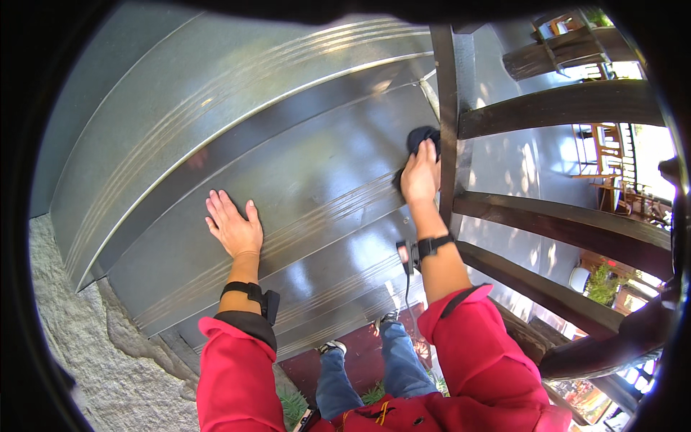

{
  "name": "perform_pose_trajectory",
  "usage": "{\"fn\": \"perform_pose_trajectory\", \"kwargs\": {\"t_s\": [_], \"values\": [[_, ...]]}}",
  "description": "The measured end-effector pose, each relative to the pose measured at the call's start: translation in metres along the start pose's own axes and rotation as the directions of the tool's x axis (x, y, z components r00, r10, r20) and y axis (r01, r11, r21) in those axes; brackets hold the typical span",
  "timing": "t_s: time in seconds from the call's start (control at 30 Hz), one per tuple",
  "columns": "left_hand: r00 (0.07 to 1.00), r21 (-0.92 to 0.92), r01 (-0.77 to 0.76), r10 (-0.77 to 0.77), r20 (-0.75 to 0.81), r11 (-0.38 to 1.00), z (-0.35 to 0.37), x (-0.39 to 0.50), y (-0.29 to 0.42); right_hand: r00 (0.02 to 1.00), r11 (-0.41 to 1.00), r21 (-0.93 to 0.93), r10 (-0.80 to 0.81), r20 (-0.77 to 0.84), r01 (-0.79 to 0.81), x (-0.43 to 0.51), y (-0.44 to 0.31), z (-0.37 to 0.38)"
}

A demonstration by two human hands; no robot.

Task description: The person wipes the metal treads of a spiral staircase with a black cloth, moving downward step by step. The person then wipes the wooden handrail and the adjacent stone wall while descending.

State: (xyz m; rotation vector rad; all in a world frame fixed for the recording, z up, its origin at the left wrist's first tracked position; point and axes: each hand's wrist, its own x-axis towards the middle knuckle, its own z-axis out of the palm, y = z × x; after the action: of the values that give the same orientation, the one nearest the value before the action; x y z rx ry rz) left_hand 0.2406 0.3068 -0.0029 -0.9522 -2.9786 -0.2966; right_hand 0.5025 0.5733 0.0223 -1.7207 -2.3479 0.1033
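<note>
My left hand (235,223) lies flat, palm down with its fingers apart, on a glossy grey stair tread (318,156). Nothing is in it. At the right end of the same tread, my right hand (421,178) presses on a dark cloth (422,137), close to a dark wooden railing post (447,113). Part of the cloth is hidden beneath the fingers. A band with a small device circles each wrist, and a cable hangs from the right one.
Wooden rails (540,227) run along the right side, with a lower floor and wooden chairs (605,143) beyond. A rough stone wall (75,324) borders the left. More steps with grooved strips (232,81) rise ahead. My shoes (332,346) are below, near a red-brown floor (356,372).
</note>
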Motion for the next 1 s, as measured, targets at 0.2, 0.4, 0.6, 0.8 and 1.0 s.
{"fn": "perform_pose_trajectory", "kwargs": {"t_s": [0.2, 0.4, 0.6, 0.8, 1.0], "values": [[1.000, -0.005, 0.012, -0.011, 0.005, 1.000, -0.003, 0.000, 0.002, 0.965, 0.945, -0.198, -0.255, 0.055, 0.261, -0.081, 0.001, -0.009], [1.000, 0.011, 0.016, -0.016, 0.000, 1.000, -0.001, -0.001, 0.001, 0.995, 0.994, -0.073, -0.089, -0.051, 0.085, 0.018, -0.005, 0.014], [1.000, 0.013, 0.016, -0.016, 0.010, 1.000, -0.004, 0.000, 0.003, 0.939, 0.936, -0.076, -0.345, -0.001, 0.344, 0.024, -0.113, 0.036], [1.000, -0.012, 0.010, -0.010, 0.017, 1.000, -0.005, 0.001, 0.003, 0.891, 0.891, -0.021, -0.452, 0.048, 0.453, 0.030, -0.081, 0.019], [0.999, -0.025, 0.025, -0.024, 0.046, 0.999, -0.009, 0.002, 0.003, 0.982, 0.952, -0.240, -0.190, 0.020, 0.189, 0.050, -0.059, 0.026]]}}
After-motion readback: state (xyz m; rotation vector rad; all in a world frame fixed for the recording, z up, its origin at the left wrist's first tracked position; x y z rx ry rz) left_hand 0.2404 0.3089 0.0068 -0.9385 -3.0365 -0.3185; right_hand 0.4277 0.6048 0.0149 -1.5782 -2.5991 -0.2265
